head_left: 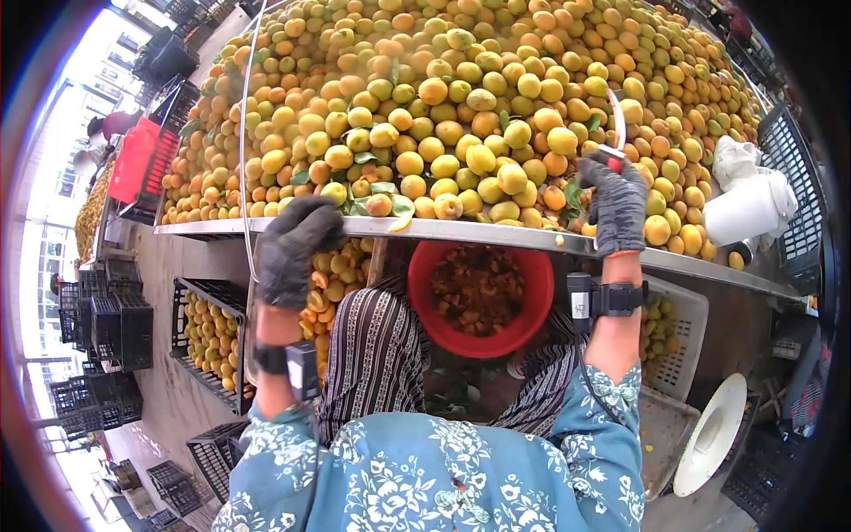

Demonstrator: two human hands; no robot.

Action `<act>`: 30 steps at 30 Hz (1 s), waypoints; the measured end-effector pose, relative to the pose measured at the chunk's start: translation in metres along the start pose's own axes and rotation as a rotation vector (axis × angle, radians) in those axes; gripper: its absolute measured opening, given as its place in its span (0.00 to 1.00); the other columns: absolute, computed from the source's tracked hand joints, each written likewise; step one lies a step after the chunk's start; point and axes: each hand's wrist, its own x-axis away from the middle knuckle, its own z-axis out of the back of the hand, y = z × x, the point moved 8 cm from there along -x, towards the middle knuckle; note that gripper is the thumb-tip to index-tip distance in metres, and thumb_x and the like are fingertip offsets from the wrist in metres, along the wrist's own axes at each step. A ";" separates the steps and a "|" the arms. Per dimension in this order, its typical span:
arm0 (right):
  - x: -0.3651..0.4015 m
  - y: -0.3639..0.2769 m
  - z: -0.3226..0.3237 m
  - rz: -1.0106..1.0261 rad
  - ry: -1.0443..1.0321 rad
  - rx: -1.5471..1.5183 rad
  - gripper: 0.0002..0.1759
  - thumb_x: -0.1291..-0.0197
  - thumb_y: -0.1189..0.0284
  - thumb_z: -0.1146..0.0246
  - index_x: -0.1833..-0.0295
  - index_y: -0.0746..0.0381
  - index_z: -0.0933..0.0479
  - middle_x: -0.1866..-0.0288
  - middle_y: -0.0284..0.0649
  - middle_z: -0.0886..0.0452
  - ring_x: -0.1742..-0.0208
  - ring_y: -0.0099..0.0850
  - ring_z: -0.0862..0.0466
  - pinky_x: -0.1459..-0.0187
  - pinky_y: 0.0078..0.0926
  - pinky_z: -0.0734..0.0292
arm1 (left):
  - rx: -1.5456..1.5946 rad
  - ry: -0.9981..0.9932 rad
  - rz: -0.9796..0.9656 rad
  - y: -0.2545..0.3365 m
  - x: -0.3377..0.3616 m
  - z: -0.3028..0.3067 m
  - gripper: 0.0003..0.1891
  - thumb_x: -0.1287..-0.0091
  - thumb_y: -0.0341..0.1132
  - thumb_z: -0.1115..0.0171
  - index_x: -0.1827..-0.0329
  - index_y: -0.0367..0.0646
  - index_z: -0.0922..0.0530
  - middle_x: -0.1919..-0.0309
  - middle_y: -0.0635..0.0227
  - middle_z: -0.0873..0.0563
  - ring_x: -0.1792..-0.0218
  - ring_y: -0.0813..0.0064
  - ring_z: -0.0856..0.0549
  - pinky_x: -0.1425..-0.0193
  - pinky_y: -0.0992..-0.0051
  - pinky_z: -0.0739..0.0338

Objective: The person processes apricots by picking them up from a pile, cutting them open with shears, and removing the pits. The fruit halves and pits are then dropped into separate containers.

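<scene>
My right hand (615, 199), in a dark grey glove, is closed around the red handle of a curved-blade knife (618, 124). The blade points up over the heap of apricots (479, 160). My left hand (300, 248), gloved too, is at the metal table edge (425, 230), above orange apricot pieces (316, 300) and yellow fruit. Its fingers bend down and are blurred, so what lies under them is hidden. A few green leaves and a yellow slice (401, 221) lie near the edge.
Between my knees stands a red tub (420, 306) with cut fruit inside. A black crate (208, 341) of apricots is at the left, a pale crate (683, 332) at the right. A white container (750, 210) rests at the table's right end. A straw hat (711, 434) lies lower right.
</scene>
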 end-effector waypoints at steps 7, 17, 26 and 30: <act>0.005 -0.040 0.066 0.340 0.482 0.766 0.21 0.52 0.63 0.29 0.54 0.64 0.19 0.62 0.45 0.15 0.59 0.39 0.16 0.52 0.33 0.24 | 0.227 -0.370 -0.033 0.012 -0.040 -0.170 0.09 0.35 0.31 0.35 0.54 0.37 0.18 0.70 0.63 0.13 0.70 0.74 0.14 0.65 0.76 0.18; -0.002 -0.013 0.130 -0.237 0.269 1.357 0.32 0.58 0.57 0.29 0.45 0.59 0.24 0.50 0.53 0.18 0.46 0.50 0.20 0.45 0.44 0.26 | 0.179 -0.558 0.074 -0.030 -0.034 -0.238 0.12 0.35 0.31 0.34 0.52 0.36 0.18 0.68 0.66 0.14 0.68 0.77 0.15 0.64 0.78 0.19; 0.004 -0.011 0.109 0.043 0.164 0.503 0.28 0.55 0.64 0.27 0.46 0.62 0.21 0.63 0.39 0.16 0.70 0.27 0.20 0.68 0.25 0.26 | 0.280 -0.531 0.121 -0.028 -0.039 -0.230 0.13 0.34 0.35 0.36 0.51 0.37 0.19 0.67 0.63 0.14 0.70 0.74 0.14 0.66 0.76 0.18; 0.036 -0.020 0.030 0.054 -0.171 -0.381 0.26 0.51 0.69 0.29 0.45 0.64 0.23 0.79 0.25 0.26 0.86 0.13 0.35 0.83 0.13 0.38 | 0.400 -0.678 0.138 -0.023 -0.025 -0.242 0.18 0.32 0.41 0.38 0.46 0.38 0.23 0.64 0.63 0.14 0.68 0.74 0.14 0.62 0.75 0.18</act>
